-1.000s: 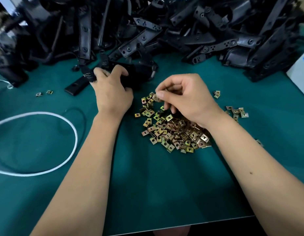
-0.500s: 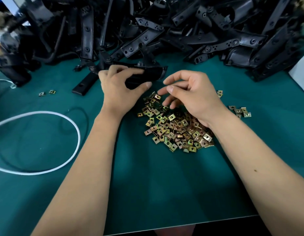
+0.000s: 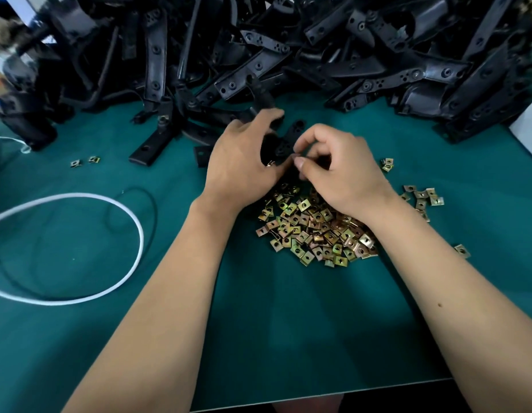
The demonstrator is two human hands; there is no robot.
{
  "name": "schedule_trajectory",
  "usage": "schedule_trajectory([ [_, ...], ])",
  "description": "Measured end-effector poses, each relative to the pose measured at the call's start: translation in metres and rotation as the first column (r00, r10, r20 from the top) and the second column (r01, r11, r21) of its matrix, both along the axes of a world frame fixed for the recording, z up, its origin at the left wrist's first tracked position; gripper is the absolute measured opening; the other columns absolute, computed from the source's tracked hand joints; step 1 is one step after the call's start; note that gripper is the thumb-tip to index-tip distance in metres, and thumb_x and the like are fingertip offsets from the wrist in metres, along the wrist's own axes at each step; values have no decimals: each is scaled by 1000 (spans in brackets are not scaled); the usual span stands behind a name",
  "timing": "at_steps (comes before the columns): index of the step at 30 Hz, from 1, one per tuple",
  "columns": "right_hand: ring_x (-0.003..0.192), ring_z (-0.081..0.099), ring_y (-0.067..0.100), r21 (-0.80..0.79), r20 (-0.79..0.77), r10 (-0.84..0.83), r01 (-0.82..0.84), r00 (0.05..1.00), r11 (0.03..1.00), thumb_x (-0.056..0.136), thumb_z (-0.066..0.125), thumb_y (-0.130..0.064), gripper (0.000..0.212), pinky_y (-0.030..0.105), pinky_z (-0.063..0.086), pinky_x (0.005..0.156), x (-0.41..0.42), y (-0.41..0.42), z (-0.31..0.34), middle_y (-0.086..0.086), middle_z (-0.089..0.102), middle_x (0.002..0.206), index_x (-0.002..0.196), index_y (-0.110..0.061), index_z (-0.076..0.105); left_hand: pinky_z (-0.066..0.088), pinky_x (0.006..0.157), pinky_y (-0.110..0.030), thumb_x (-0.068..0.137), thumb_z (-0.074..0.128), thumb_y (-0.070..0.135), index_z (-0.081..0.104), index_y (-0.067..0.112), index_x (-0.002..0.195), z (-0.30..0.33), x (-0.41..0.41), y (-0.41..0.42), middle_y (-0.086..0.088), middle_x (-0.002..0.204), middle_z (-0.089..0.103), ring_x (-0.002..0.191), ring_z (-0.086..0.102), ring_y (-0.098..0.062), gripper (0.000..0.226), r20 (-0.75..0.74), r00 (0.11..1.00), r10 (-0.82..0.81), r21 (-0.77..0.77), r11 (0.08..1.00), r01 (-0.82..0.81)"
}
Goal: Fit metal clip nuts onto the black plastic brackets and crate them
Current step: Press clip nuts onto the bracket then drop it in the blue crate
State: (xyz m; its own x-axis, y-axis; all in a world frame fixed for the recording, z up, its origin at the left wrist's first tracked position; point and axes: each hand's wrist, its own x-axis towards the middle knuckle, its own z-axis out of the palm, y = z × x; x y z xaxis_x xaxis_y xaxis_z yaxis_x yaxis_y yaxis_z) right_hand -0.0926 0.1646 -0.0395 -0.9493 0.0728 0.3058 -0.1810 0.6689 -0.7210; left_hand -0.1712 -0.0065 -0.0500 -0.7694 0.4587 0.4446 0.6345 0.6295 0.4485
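Note:
My left hand (image 3: pixel 239 158) grips a black plastic bracket (image 3: pixel 284 141) just above the pile of brass-coloured clip nuts (image 3: pixel 315 231) on the green mat. My right hand (image 3: pixel 336 165) is pinched shut right against the bracket's near end, thumb and forefinger touching it; the clip nut in that pinch is mostly hidden, only a glint of metal (image 3: pixel 269 164) shows by the left palm. Both hands meet over the bracket. A big heap of black brackets (image 3: pixel 288 49) fills the back of the table.
A white cord loop (image 3: pixel 109 204) and a thin black loop (image 3: pixel 148 204) lie left on the green mat (image 3: pixel 288 323). Two stray clip nuts (image 3: pixel 84 161) sit far left; more strays (image 3: pixel 422 198) right. A white box edge (image 3: pixel 530 129) stands at right. The table's front edge runs along the bottom.
My left hand pulled a bracket out of the heap and brought it over the nuts. My right hand rose from the nut pile and closed against the bracket.

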Motion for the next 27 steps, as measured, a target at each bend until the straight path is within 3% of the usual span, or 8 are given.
schedule_trajectory([
  [2, 62, 59, 5, 87, 9, -4, 3, 1000, 996, 92, 73, -22, 26, 30, 43, 64, 1, -1, 0, -4, 69, 71, 112, -21, 56, 47, 89, -41, 94, 62, 57, 52, 25, 147, 1, -1, 1, 0, 113, 71, 103, 54, -26, 63, -82, 996, 47, -58, 997, -51],
  [5, 61, 56, 4, 182, -4, -60, 60, 998, 981, 90, 76, -32, 43, 30, 41, 59, 2, -1, 1, -7, 64, 72, 118, -21, 45, 44, 91, -45, 102, 48, 57, 53, 24, 149, 3, 0, 3, -6, 112, 68, 101, 53, -31, 57, -136, 984, 117, -47, 991, -125],
  [11, 79, 49, 10, 404, 139, -6, -51, 990, 913, 86, 74, -54, 23, 31, 34, 69, 2, 2, 5, -16, 49, 82, 90, -32, 66, 45, 100, -43, 109, 43, 42, 45, 21, 154, 6, -3, -11, -6, 133, 64, 121, 56, -29, 49, -72, 974, 214, 129, 970, -204],
  [15, 86, 53, 10, 363, 173, 37, -98, 984, 927, 88, 76, -44, 14, 34, 42, 75, 2, -1, 6, -13, 53, 87, 84, -33, 70, 45, 99, -38, 109, 46, 42, 36, 21, 158, 7, -1, -10, -6, 142, 57, 128, 52, -25, 55, -43, 987, 153, 137, 980, -146],
  [19, 84, 51, 1, 283, 214, 98, -157, 972, 946, 88, 80, -32, 17, 32, 38, 75, 3, -2, 8, -14, 54, 87, 80, -36, 65, 48, 93, -45, 100, 62, 36, 22, 21, 163, 4, 3, -3, -10, 141, 50, 123, 53, -31, 76, -24, 996, 88, 33, 996, -87],
  [22, 86, 51, 7, 263, 194, 103, -153, 976, 953, 91, 76, -27, 13, 32, 39, 79, 3, -3, 6, -13, 58, 92, 85, -31, 65, 42, 108, -46, 86, 75, 37, 13, 13, 164, 4, 4, -1, -12, 151, 45, 136, 47, -33, 102, -21, 996, 84, -18, 996, -85],
  [25, 82, 50, 3, 238, 116, 81, -107, 990, 965, 94, 73, -23, 8, 24, 35, 74, 3, -1, 7, -11, 60, 94, 92, -24, 65, 35, 117, -45, 79, 70, 55, 11, 7, 163, 6, 4, -2, -13, 155, 43, 139, 43, -34, 113, -21, 998, 60, -43, 997, -61],
  [27, 87, 52, 9, 258, 94, 69, -91, 993, 962, 94, 72, -26, 9, 27, 39, 76, 3, 0, 7, -6, 58, 99, 97, -22, 65, 32, 119, -46, 78, 67, 61, 9, 6, 163, 8, 4, -4, -13, 156, 41, 141, 41, -34, 117, -24, 998, 54, -58, 997, -55],
])
